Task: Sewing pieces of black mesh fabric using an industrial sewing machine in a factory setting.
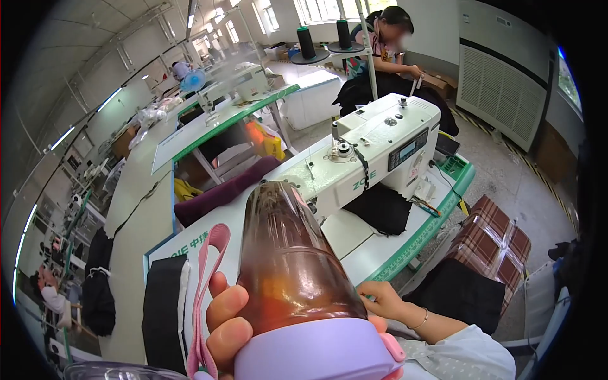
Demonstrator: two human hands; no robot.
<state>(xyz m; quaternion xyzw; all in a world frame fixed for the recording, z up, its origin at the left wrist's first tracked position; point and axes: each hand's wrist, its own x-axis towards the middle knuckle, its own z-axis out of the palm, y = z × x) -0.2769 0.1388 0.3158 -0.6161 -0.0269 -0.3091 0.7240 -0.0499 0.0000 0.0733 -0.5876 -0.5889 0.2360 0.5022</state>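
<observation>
Bottle (301, 278) in your left hand (229, 313)

Raised before the bench's (408, 254) green near edge, it tilts — your grip wrapped around it. Your right hand (384, 300) is partly hidden beside that edge; whether it grasps anything, I cannot tell. Black cloth (381, 210) lies under the sewing machine (380, 136) — beyond the bench, a co-worker (387, 64) bends.

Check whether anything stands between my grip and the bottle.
Nothing visible does: the grip is right against the bottle. The pink strap hangs just left of the visible fingertips, not in between.
</observation>
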